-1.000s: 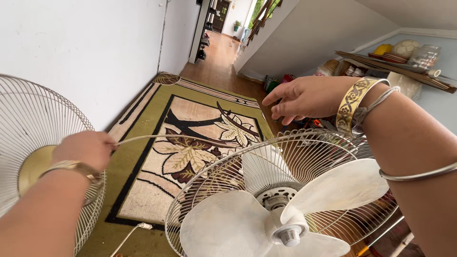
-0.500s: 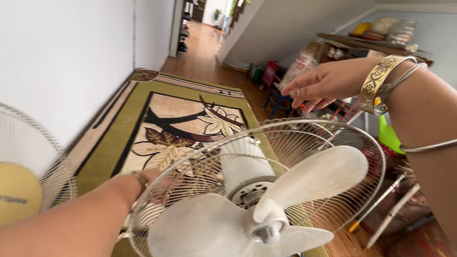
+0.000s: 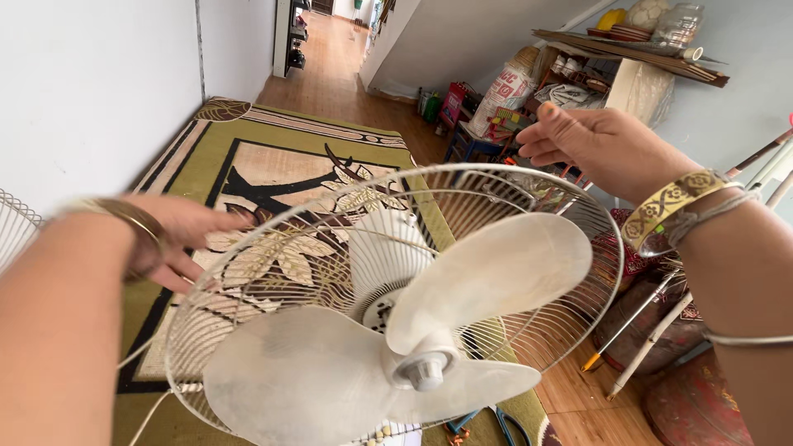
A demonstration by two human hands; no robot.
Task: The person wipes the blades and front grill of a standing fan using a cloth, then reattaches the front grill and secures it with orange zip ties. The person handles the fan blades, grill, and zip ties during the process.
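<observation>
Both released hands, left hand (image 3: pixel 186 239) and right hand (image 3: pixel 599 144), moved nearer the white wire fan cage (image 3: pixel 396 306), centre frame, above the leaf-patterned olive carpet (image 3: pixel 273 165) and wooden floor (image 3: pixel 578 405).

One fan (image 3: pixel 396 314), three blades (image 3: pixel 487 272), two hands (image 3: pixel 599 144), one rug (image 3: pixel 273 177).

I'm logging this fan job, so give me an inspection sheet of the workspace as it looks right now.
Surface: patterned rug on wood floor.
Job's things: fan, front guard off, white blades bare in rear guard.
Clutter: sack, stool, sticks, shelf of dishes.
Hands: left hand open at guard's left rim; right hand open above far rim.
Cables: white cord at lower left.
Surroundings: white wall, hallway.
</observation>
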